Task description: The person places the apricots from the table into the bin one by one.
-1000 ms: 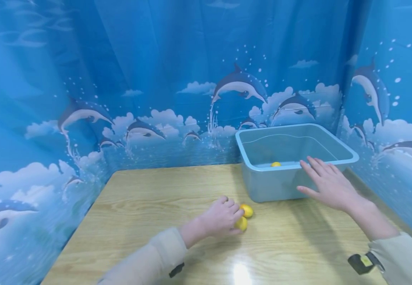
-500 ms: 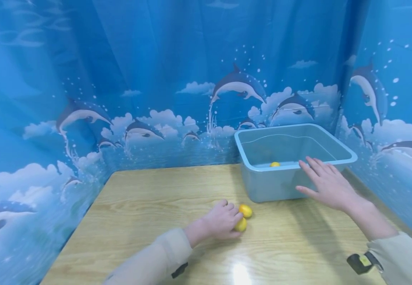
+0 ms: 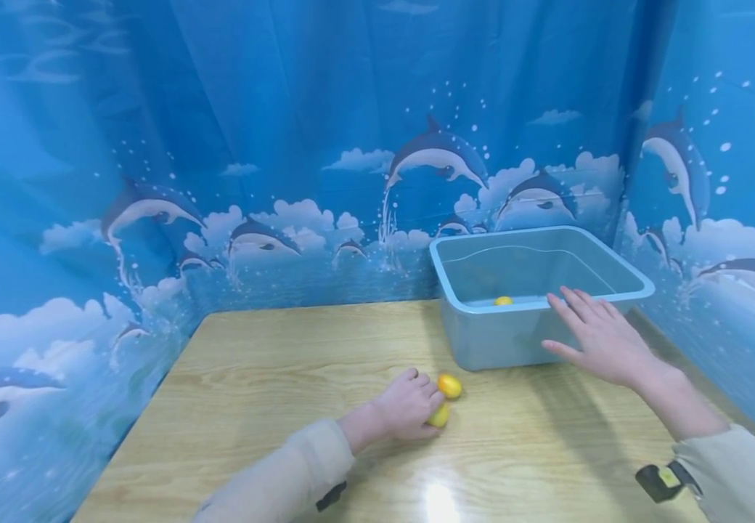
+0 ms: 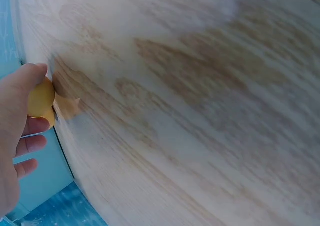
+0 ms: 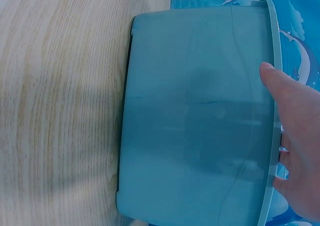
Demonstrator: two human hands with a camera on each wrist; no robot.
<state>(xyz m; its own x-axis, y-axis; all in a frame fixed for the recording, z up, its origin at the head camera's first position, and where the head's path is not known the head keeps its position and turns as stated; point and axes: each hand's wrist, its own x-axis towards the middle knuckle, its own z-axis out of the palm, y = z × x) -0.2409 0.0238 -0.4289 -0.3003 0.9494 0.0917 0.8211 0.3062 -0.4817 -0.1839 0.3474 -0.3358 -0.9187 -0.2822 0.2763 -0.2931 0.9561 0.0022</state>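
Observation:
My left hand (image 3: 405, 408) is over the table, its fingers and thumb around a small yellow oval fruit (image 3: 438, 415). In the left wrist view the thumb and forefinger pinch this fruit (image 4: 41, 98) close to the table surface. A yellow-orange fruit (image 3: 449, 386) lies just beyond it on the wood. My right hand (image 3: 606, 340), fingers spread and straight, hovers at the front rim of a light blue plastic bin (image 3: 502, 341). The right wrist view has the thumb overlapping the rim of the bin (image 5: 195, 121). Inside the bin sits another yellow fruit (image 3: 504, 301).
The bin stands at the back right of a wooden table (image 3: 286, 349), close to the curtain. A blue curtain (image 3: 325, 145) printed with dolphins surrounds the table's far side and both flanks.
My left hand has shifted slightly toward me with the pinched fruit, which now sits a little farther from the yellow-orange one and is more covered by the fingers. My right hand stays put.

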